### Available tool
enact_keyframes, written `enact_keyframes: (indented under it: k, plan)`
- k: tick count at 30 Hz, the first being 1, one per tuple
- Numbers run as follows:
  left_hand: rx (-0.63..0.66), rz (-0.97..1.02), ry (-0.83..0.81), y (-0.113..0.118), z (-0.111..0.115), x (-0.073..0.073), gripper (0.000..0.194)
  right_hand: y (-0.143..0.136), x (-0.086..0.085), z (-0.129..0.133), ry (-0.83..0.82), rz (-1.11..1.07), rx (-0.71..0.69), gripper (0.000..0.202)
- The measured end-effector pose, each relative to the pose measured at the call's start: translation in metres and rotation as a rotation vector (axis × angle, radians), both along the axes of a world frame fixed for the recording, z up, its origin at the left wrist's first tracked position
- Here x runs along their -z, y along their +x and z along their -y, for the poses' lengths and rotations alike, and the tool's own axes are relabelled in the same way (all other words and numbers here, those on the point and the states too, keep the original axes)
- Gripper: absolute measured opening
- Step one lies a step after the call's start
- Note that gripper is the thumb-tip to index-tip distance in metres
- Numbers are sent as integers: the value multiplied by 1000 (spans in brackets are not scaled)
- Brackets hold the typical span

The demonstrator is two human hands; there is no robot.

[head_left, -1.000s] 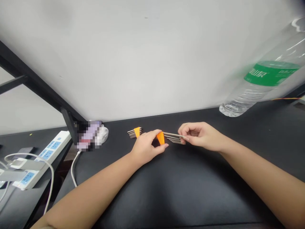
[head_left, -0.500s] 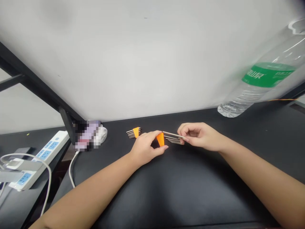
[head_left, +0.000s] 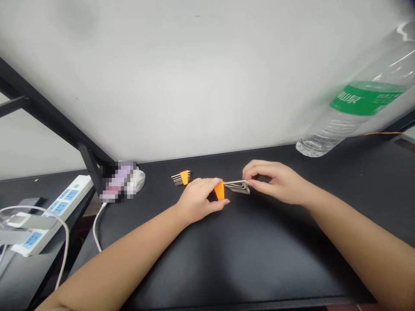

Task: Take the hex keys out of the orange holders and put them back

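Observation:
Between thumb and fingers, my left hand point(head_left: 201, 199) grips an orange holder point(head_left: 219, 191) just above the black table. Several L-shaped metal hex keys point(head_left: 239, 187) stick out of the holder to the right, with bent ends. My right hand point(head_left: 269, 180) pinches the bent end of the uppermost key, whose straight end meets the holder's top. Beyond my left hand, a second orange holder point(head_left: 184, 177) with several smaller keys lies on the table.
On the black table point(head_left: 207, 259), a large clear bottle with a green label point(head_left: 363, 98) leans at the right, by the pale wall. A white power strip point(head_left: 61, 211) with cables point(head_left: 96, 224) is at the left, near a black metal frame point(head_left: 48, 114) and a white bundle point(head_left: 138, 179).
The uppermost key has turned and moved closer to the other keys, its outer end now higher. My right hand has moved slightly up and left with it. My left hand still holds the holder.

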State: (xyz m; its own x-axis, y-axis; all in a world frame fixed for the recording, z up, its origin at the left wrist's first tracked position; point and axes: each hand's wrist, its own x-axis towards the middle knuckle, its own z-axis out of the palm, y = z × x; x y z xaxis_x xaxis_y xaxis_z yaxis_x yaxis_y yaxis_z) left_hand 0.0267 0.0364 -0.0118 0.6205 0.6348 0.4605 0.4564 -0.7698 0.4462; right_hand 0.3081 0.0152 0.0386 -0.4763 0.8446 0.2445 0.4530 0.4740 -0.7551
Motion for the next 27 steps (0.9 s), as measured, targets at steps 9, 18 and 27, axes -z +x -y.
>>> enact_keyframes:
  k: [9,18,27]
  plan:
    - [-24,-21,-45,2,0,1,49,-26,24,2,286,251,-20,29]
    - [-199,31,-166,2,-2,-2,50,13,43,-26,210,476,-14,21]
    - [-191,19,-152,3,-1,-2,51,3,36,-19,217,523,-36,19]
